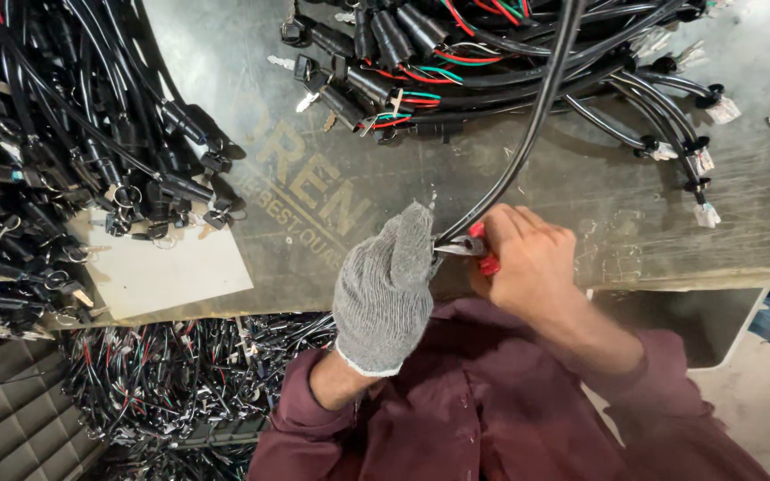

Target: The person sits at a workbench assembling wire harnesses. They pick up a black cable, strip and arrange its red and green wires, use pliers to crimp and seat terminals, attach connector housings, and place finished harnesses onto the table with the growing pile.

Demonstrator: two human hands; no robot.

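The cable ran from the bench's far edge down to its near edge, long axis slightly slanted, its lower end meeting both hands. The gloved left hand was closed around that end. The bare right hand, just beside it, gripped red-handled pliers whose tip met the cable. Harness bundles lay near the far edge, a black pile at the left edge, neither obstructing.

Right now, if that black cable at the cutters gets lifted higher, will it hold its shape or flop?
Probably semi-stiff: the black cable runs in one smooth arc from the hands up to the bundle, unkinked. Its far end likely drags, since it joins the wire bundle. The smooth sheath may slip; the gloved left hand should help.
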